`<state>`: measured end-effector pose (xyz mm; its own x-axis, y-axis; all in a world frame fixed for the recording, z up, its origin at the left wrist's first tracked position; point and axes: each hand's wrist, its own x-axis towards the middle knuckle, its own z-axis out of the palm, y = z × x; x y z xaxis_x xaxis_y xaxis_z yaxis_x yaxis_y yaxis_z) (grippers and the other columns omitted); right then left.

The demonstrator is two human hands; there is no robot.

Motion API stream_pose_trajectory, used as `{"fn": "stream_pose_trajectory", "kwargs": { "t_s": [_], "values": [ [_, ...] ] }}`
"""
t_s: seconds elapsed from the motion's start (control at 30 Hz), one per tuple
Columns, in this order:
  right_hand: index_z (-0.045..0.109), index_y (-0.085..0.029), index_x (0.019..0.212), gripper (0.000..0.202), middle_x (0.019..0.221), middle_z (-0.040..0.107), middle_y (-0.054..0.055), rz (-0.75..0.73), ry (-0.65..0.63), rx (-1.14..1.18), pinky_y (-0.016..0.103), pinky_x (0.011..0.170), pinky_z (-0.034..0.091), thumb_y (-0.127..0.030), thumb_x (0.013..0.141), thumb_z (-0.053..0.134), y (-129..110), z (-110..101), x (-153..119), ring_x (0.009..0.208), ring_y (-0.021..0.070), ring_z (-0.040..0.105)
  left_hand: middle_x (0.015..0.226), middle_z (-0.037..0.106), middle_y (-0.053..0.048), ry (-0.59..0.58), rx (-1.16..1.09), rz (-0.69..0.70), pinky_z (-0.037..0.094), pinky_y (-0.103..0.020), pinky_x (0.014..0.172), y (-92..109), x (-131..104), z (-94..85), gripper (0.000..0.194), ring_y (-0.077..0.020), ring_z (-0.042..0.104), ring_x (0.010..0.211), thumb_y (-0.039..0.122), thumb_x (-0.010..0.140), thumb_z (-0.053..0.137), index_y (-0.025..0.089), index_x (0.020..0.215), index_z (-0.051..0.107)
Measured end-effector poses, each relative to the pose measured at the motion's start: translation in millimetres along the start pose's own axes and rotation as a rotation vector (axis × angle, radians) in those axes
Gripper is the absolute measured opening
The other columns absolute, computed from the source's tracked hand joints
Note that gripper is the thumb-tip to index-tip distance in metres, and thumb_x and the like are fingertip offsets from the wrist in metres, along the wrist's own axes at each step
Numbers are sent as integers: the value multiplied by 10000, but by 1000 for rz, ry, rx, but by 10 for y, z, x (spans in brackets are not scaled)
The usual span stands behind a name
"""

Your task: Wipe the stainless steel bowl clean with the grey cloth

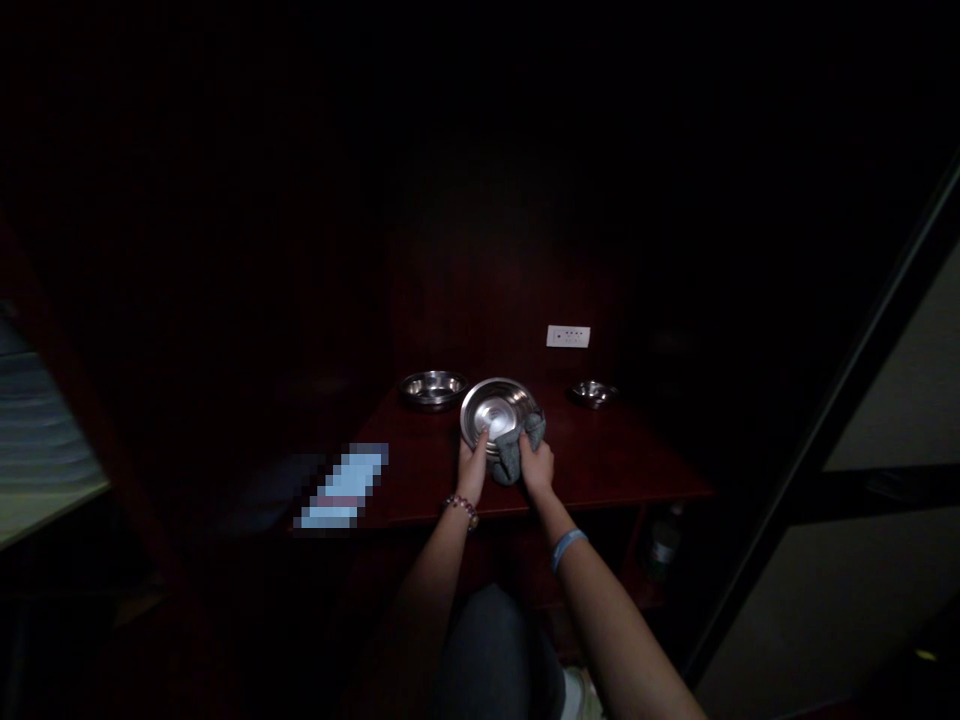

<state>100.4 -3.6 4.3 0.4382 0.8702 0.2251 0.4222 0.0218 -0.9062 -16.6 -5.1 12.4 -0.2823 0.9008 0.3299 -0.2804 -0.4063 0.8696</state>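
Observation:
A shiny metal bowl (pixel 495 405) is held up over the dark red shelf, tilted so its inside faces me. My left hand (pixel 472 468) grips its lower left side, the thumb over the rim and the other fingers hidden behind. In my right hand (pixel 535 464) is a grey cloth (pixel 509 455), bunched against the bowl's lower right rim and hanging below it. Part of the cloth laps over the rim.
The red shelf (pixel 592 460) carries a metal bowl (pixel 433 388) at back left and a smaller one (pixel 593 393) at back right. A white socket panel (pixel 568 336) is on the back wall. Beneath stands a bottle (pixel 663 548). A pixelated bright patch (pixel 345 485) lies left.

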Motion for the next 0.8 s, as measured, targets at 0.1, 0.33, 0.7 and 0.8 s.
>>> {"fn": "stream_pose_trajectory", "kwargs": {
  "t_s": [0.1,0.33,0.7,0.8],
  "values": [
    [713,-170,952,403,995,739,147,-3,13,7,289,814,514,-489,916,469,-1,1,2,983,265,701,1351,588,-139,-27,8,-3,347,-386,1124,-8,-6,4,460,-247,547,1256,298,853,609,154,1281,522],
    [706,-162,981,406,1016,740,151,2,17,22,282,832,507,-476,932,454,-7,3,9,997,256,700,1414,522,-129,-28,33,48,308,-372,1144,-63,23,-24,496,-225,505,1293,254,852,585,183,1323,446],
    [712,-140,983,400,1004,744,160,9,31,15,270,801,506,-451,934,465,-29,-7,0,1000,259,702,1345,556,-142,-13,153,-8,336,-397,1124,-204,86,-55,605,-228,546,1235,234,779,660,187,1318,390],
    [715,-142,982,397,998,745,161,-5,31,24,271,794,507,-450,930,471,-26,-6,0,990,259,705,1376,541,-154,-28,132,0,341,-400,1121,-249,112,-67,578,-262,521,1274,246,787,655,173,1318,440]
  ]
}}
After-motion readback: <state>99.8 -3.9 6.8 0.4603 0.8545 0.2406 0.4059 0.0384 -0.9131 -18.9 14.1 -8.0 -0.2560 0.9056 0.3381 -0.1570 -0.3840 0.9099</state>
